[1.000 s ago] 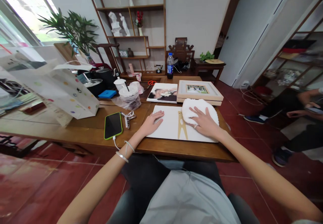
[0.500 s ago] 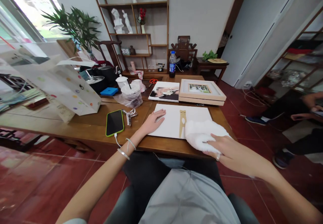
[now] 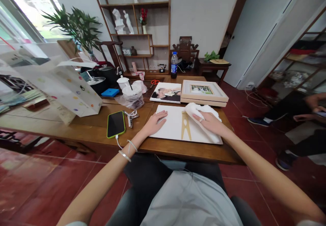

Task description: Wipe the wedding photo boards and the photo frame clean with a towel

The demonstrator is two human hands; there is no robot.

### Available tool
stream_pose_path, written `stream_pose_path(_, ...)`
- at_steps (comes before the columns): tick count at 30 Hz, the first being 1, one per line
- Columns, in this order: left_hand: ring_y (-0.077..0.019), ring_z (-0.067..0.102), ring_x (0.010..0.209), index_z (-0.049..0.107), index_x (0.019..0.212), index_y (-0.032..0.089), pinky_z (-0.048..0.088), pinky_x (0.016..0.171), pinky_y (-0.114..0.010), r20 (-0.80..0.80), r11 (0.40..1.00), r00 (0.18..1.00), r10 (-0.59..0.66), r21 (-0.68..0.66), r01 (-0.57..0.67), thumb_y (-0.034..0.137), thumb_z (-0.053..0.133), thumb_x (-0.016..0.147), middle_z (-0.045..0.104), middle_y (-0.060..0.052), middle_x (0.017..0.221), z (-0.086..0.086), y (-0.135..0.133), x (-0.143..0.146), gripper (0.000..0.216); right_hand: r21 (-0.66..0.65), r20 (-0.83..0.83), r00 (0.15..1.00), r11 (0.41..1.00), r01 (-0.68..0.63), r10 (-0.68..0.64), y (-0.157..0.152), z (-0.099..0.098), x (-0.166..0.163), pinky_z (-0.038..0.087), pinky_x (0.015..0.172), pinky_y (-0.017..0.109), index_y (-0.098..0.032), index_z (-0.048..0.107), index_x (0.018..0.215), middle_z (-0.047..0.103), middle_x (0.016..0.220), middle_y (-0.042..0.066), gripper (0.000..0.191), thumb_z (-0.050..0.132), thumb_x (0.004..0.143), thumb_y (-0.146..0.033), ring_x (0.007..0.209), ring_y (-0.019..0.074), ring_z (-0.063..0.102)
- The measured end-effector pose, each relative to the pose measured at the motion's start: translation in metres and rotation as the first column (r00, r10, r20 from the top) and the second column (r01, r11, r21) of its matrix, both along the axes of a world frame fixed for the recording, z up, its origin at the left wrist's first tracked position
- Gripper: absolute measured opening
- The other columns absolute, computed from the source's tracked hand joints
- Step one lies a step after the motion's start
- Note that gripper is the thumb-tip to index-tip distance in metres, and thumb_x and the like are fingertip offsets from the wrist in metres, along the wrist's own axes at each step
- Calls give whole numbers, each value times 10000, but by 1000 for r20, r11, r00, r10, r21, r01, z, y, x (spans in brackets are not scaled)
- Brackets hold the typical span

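Observation:
A flat white board (image 3: 171,117) with a dark lower edge lies on the wooden table in front of me. On its face is a tan two-legged figure (image 3: 185,122) with a small eared head. My left hand (image 3: 156,122) rests flat on the board's left part, fingers spread and holding nothing. With its fingers pressed into a bunched white cloth (image 3: 211,110), my right hand (image 3: 210,122) holds the cloth over the board's right part. The cloth covers the board's upper right corner and touches the figure's head. My right fingertips are partly sunk in the cloth.
Behind the board lie a photo panel (image 3: 166,93) and stacked picture frames (image 3: 203,100). A charging phone (image 3: 115,124), a clear hair claw (image 3: 131,115), a lidded cup (image 3: 131,89) and a paper bag (image 3: 76,90) stand to the left. A seated person's hands (image 3: 312,112) show at far right.
My right hand has moved the white cloth from the board's lower right up to its upper right. More of the tan figure's legs shows. My left hand has stayed in place.

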State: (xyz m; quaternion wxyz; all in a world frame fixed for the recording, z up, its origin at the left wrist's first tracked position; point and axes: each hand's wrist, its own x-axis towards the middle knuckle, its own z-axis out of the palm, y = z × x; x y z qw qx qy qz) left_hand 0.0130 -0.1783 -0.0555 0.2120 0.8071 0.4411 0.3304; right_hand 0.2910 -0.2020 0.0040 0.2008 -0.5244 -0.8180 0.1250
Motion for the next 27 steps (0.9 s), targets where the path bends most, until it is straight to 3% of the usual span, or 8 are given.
stream_pose_path(4,-211,404,1267,571,1181,188,207,1098,-442,0,1000,1000,-5,4,5,341,450,849,523,-77,1294,-1,1,0,385,61,146,986,995,-85,76,19,-14,-21,197,1046,502,-175,506,1237,447,1350,93,479,273,921,-450,1283,304,310)
stream_pose_path(7,-209,402,1268,569,1184,185,215,1098,-432,6,1000,1000,-12,12,12,336,457,846,526,-74,1292,-1,1,0,387,110,255,957,979,-172,140,14,-19,-30,154,1059,510,-175,525,1226,351,1412,109,445,310,920,-416,1336,291,187)
stream_pose_path(12,-217,407,1264,577,1176,184,219,1094,-444,6,1000,1000,-3,15,3,329,456,846,528,-81,1289,-1,0,0,380,73,324,908,950,-304,266,-25,-10,-31,192,1040,526,-183,615,1107,305,1434,119,361,349,916,-335,1337,300,176)
stream_pose_path(19,-212,405,1265,569,1183,182,213,1093,-450,-5,1000,1000,-3,14,3,320,451,849,523,-86,1293,-3,0,-1,381,-75,312,845,898,-433,433,-86,22,-27,233,1057,445,-172,645,1057,391,1388,110,309,419,886,-295,1312,274,266)
stream_pose_path(23,-211,407,1264,569,1183,174,218,1093,-443,-6,1000,1000,1,15,-1,324,451,848,526,-87,1290,-3,1,0,386,-135,262,887,924,-357,381,-80,25,-17,285,1033,414,-189,595,1160,403,1381,104,410,374,902,-419,1259,278,365)
stream_pose_path(27,-213,408,1263,573,1180,182,217,1094,-445,-8,1000,1000,4,18,-4,328,453,846,526,-83,1291,-2,1,0,383,-98,195,945,964,-247,262,-44,10,-10,288,1025,417,-205,504,1260,413,1378,82,477,329,905,-471,1279,279,331)
